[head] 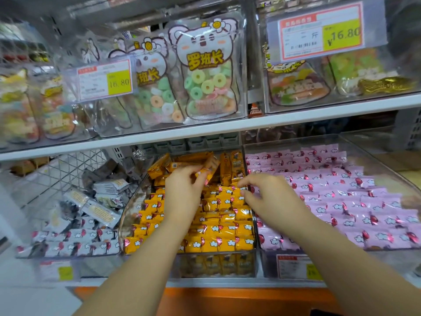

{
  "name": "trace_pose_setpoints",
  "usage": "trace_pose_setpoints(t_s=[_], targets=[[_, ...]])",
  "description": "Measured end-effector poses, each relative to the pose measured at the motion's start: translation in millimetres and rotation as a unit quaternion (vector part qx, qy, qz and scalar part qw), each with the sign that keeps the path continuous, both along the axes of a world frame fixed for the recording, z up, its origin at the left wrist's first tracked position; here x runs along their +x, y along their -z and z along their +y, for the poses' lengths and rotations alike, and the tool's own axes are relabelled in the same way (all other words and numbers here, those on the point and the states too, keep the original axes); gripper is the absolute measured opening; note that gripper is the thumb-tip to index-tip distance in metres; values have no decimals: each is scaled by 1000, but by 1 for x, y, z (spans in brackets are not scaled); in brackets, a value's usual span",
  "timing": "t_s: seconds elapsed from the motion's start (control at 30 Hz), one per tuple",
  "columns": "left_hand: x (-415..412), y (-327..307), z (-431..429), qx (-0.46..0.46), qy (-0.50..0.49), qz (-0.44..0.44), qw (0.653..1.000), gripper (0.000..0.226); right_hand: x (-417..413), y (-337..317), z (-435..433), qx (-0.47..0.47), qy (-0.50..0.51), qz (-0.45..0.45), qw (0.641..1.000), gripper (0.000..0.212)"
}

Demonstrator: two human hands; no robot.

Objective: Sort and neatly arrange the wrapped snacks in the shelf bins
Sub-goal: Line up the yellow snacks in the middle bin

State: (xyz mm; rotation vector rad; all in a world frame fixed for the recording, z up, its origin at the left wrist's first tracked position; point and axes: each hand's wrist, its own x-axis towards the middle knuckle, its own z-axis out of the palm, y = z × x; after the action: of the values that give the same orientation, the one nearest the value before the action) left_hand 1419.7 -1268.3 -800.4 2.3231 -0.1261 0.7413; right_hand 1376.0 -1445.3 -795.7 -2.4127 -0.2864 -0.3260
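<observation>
On the lower shelf, the middle bin holds rows of yellow wrapped snacks. The left grip pinches one yellow pack over the far part of this bin. The right grip, fingers curled, sits over the rows near the bin's right wall; whether it holds anything cannot be determined. Pink wrapped snacks fill the bin just right.

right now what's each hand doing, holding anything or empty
Left hand: pinches a yellow snack pack.
Right hand: curled over the yellow rows; whether it grips anything cannot be told.
</observation>
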Motion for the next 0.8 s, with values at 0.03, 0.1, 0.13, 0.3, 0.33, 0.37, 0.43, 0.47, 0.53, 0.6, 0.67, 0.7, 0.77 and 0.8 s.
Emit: trace_pose_setpoints(t_s=[0.03,0.1,0.13,0.3,0.33,0.37,0.43,0.47,0.53,0.6,0.67,0.7,0.77,0.8], targets=[[-8,1,6,-24,3,-2,1000,26,0,1,2,-15,3,-12,1000,24],[-23,4,18,-73,20,8,997,23,-1,3,6,-55,12,-42,998,25],[-30,4,24,-92,28,20,995,22,-2,2,8,-68,15,-52,996,26],[-53,-6,53,-166,85,73,980,22,-14,-9,31,5,5,-117,993,34],[-54,-7,58,-165,87,77,979,24,-16,-10,37,38,2,-118,992,37],[-55,-9,64,-164,91,82,979,25,-17,-11,42,72,2,-111,991,40],[-55,-10,72,-170,112,91,975,24,-15,-11,52,125,2,-87,988,48],[-55,-12,76,-167,123,96,973,23,-14,-11,57,144,2,-73,987,51],[-56,-16,83,-144,145,103,973,21,-10,-12,63,175,-6,-43,984,55],[-54,-23,88,-129,162,106,973,21,-5,-13,67,173,-17,-17,985,50],[-48,-31,92,-133,175,98,971,23,-1,-13,72,158,-16,2,987,39],[-45,-35,93,-150,183,93,967,24,2,-12,74,164,-11,8,986,33],[-36,-42,94,-206,206,95,952,26,5,-10,80,185,0,13,983,27],[-32,-43,95,-231,218,104,942,28,7,-9,84,191,3,17,981,25]])
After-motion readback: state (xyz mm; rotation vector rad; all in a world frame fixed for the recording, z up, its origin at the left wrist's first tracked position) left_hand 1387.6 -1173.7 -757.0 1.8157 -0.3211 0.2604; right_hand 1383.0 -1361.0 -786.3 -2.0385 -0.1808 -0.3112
